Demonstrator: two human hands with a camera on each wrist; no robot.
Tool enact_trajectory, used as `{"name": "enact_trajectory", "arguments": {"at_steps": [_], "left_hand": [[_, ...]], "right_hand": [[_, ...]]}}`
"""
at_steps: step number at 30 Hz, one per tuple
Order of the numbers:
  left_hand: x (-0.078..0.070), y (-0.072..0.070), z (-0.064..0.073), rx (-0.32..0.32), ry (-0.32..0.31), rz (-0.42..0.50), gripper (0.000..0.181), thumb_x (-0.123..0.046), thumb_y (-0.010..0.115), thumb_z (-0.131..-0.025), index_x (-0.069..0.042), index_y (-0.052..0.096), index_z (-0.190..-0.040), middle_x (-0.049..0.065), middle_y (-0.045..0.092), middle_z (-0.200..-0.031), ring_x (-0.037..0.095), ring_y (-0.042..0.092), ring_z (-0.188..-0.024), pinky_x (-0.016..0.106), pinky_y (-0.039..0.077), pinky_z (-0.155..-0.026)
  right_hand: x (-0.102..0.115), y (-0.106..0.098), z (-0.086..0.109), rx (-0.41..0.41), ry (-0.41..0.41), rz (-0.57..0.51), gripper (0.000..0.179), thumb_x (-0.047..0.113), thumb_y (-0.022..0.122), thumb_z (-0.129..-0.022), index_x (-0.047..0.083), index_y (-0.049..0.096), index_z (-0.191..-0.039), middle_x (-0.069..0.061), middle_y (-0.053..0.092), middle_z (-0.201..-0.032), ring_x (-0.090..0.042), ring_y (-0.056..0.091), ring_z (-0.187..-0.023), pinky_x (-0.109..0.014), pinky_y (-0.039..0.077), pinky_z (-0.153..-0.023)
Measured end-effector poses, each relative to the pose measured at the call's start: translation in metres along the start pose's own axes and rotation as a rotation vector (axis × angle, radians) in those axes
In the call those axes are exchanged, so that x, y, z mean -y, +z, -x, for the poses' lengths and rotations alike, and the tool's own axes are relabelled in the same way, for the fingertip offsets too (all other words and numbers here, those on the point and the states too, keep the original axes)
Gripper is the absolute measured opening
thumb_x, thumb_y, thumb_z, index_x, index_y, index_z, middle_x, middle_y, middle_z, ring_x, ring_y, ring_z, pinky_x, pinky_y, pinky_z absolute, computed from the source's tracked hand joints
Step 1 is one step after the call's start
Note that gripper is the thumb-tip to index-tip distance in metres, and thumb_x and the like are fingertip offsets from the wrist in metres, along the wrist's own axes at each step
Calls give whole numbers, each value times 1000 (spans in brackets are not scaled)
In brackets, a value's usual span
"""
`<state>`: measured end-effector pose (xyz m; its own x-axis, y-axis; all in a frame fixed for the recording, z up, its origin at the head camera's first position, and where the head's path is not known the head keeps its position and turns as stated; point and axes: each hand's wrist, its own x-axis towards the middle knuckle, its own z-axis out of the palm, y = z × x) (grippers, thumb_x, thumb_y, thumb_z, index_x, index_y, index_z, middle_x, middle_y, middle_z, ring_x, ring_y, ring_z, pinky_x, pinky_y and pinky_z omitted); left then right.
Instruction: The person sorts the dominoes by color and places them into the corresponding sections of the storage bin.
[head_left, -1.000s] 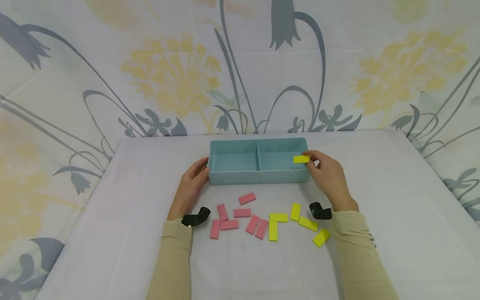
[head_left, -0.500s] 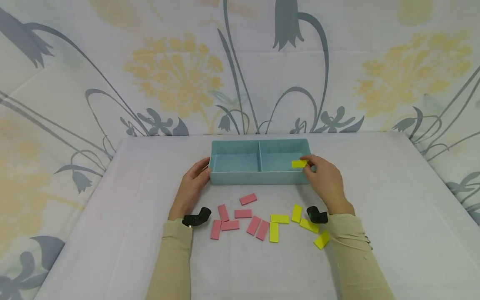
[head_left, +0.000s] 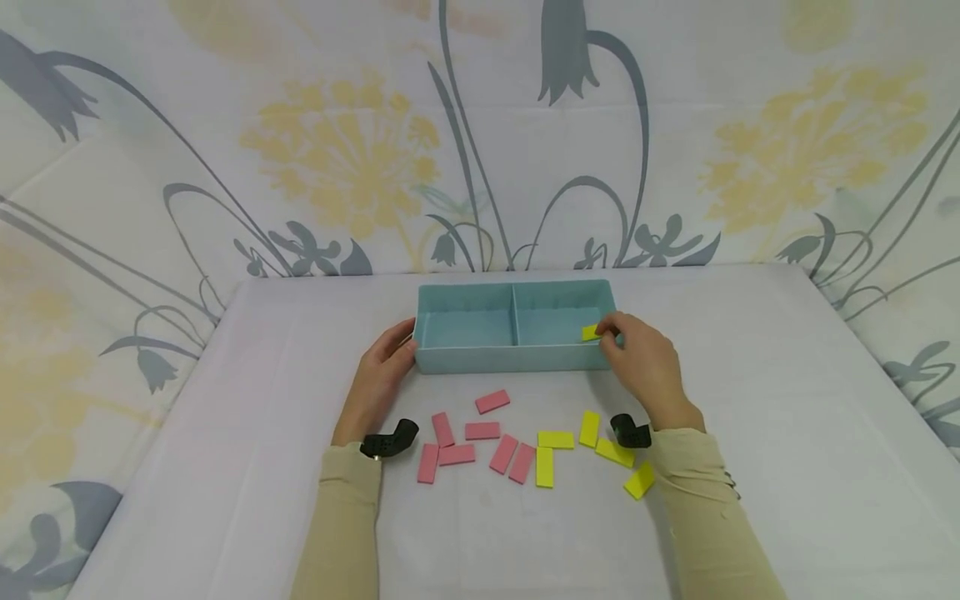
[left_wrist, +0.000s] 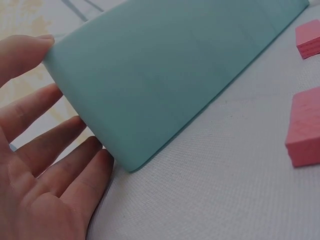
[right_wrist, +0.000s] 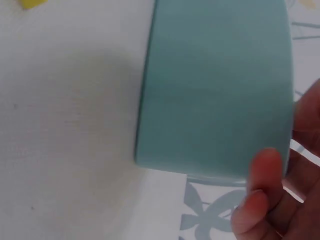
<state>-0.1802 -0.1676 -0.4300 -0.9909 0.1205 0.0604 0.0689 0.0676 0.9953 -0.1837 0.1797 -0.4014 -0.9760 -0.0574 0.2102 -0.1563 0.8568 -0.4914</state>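
Note:
A pale blue two-compartment box (head_left: 517, 358) stands at the back of the table. At its left end my left hand (head_left: 381, 375) rests, with the thumb at the top corner and the other fingers (left_wrist: 60, 132) fairly straight against the end wall. My right hand (head_left: 647, 360) reaches over the right front corner and pinches a flat yellow block (head_left: 590, 332) low in the right compartment, its right part hidden by the fingertips. In the right wrist view the box wall (right_wrist: 215, 90) hides the block, while the right hand's fingers (right_wrist: 265, 175) curl at the rim.
In front of the box lie several pink blocks (head_left: 482, 431) on the left and several yellow blocks (head_left: 556, 439) on the right, scattered on the white cloth (head_left: 480, 533). A flower-patterned fabric wall (head_left: 480, 133) rises behind and at both sides.
My right hand has moved slightly left and down with the yellow block, bringing it lower inside the right compartment. My left hand stays at the box's left end.

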Motion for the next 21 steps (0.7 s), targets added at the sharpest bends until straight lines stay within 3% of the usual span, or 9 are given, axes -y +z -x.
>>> {"name": "enact_trajectory", "arguments": {"at_steps": [5, 10, 12, 17, 21], "left_hand": [[12, -4, -4, -9, -8, 19, 52, -31, 54, -89, -11, 39, -135, 6, 37, -138, 19, 37, -124, 29, 34, -98], [18, -5, -7, -20, 2, 26, 48, -27, 52, -91, -12, 40, -134, 4, 38, -137, 17, 38, -123, 30, 33, -98], [18, -5, -8, -27, 3, 26, 48, -29, 53, -90, -13, 41, -134, 3, 39, -137, 16, 38, -123, 29, 34, -98], [19, -4, -8, -24, -4, 29, 53, -37, 56, -87, -15, 42, -133, 2, 40, -136, 15, 39, -122, 28, 34, -97], [19, -4, -8, -20, -10, 15, 53, -39, 55, -86, -17, 42, -133, 1, 39, -136, 14, 39, -122, 28, 35, -97]], "right_hand": [[2, -2, 0, 58, -12, 36, 19, 19, 45, -89, 12, 61, -96, -5, 63, -96, -22, 52, -70, -34, 41, -57], [4, -4, -1, 46, -20, -12, 21, 21, 48, -90, 11, 64, -101, -7, 64, -100, -24, 56, -81, -40, 44, -68], [4, -5, -1, 49, -23, -32, 22, 21, 48, -91, 11, 63, -103, -7, 64, -99, -22, 58, -72, -39, 45, -64], [3, -2, 1, 119, 5, -75, 27, 22, 41, -94, 12, 60, -110, -4, 60, -65, -15, 51, -42, -30, 39, -47], [4, 0, 1, 144, 31, -114, 29, 23, 38, -95, 12, 59, -112, 0, 52, -48, -18, 52, -43, -30, 38, -47]]}}
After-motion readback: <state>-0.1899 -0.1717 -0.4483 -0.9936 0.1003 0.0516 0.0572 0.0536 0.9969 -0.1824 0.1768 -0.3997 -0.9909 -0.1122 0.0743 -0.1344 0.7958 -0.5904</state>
